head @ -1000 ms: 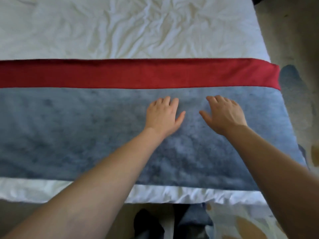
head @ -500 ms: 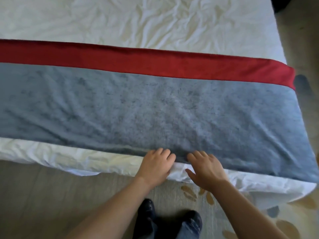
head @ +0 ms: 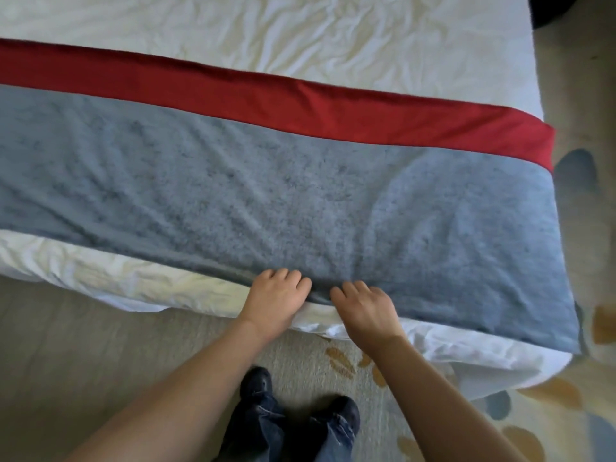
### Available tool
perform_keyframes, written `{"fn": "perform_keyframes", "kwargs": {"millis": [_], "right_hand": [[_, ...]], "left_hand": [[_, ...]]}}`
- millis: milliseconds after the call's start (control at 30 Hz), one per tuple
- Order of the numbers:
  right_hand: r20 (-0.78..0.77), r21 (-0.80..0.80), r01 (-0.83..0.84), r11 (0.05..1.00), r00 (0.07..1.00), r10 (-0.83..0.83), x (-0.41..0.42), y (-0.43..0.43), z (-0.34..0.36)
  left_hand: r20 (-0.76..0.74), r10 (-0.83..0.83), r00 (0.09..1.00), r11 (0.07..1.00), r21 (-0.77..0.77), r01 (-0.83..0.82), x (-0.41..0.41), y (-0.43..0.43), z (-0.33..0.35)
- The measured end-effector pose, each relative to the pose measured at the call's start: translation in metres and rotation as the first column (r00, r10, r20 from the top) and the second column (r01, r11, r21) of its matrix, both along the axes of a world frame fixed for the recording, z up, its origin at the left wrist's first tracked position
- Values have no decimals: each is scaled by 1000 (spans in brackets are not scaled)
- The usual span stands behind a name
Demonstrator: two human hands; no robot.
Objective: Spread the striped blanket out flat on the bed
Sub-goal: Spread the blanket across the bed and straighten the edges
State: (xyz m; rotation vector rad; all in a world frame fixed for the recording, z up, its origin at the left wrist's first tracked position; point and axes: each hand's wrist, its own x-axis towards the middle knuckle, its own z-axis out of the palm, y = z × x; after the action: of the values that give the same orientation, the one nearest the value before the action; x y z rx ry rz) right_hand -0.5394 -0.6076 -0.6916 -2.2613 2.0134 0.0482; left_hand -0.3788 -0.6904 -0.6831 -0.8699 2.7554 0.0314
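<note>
The left hand [head: 276, 303] curls its fingers [head: 283, 278], close together, over the striped blanket's [head: 233, 195] near hem. Just beside it, the right hand [head: 368, 311] grips likewise. Beyond both sets of fingertips the blanket lies across the bed [head: 300, 35].

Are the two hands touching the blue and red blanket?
Touching. The head view shows the left hand and right hand with fingers curled onto the near edge of the blanket, no gap.

The blanket [head: 266, 195] is grey-blue with a red stripe, the sheet [head: 300, 35] white, the carpet [head: 100, 345] beige with orange blotches.
</note>
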Motion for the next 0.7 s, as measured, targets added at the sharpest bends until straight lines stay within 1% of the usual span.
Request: {"fn": "perform_keyframes", "kwargs": {"millis": [67, 167, 233, 300, 400, 500, 567, 633, 700], "right_hand": [[9, -42, 66, 997, 998, -66, -16, 12, -3], [6, -118, 240, 963, 970, -241, -60, 39, -7], [-50, -156, 352, 923, 930, -363, -101, 62, -7], [-117, -161, 444, 881, 878, -464, -146, 93, -5], [-159, -84, 527, 846, 831, -533, -201, 138, 0], [-167, -29, 527, 849, 835, -524, -231, 160, 3], [-152, 18, 531, 847, 839, -523, -240, 164, -1], [-171, 115, 576, 809, 814, -555, -245, 166, -11], [-172, 174, 616, 768, 787, -592, -245, 166, -18]], "left_hand": [[-46, -32, 998, 999, 3, 32, -18, 11, 1], [-109, -147, 983, 989, 9, 149, -62, 33, 1], [-140, -226, 964, 974, -10, 227, -100, 49, 2], [-163, -291, 943, 957, -36, 289, -140, 66, 5], [-178, -329, 928, 944, -38, 327, -193, 90, 11], [-156, -358, 921, 933, -20, 359, -233, 110, 12], [-138, -377, 916, 925, -5, 380, -246, 117, 9], [-122, -379, 917, 923, 20, 384, -250, 121, 5], [-131, -385, 913, 920, 18, 391, -248, 122, 0]]}}
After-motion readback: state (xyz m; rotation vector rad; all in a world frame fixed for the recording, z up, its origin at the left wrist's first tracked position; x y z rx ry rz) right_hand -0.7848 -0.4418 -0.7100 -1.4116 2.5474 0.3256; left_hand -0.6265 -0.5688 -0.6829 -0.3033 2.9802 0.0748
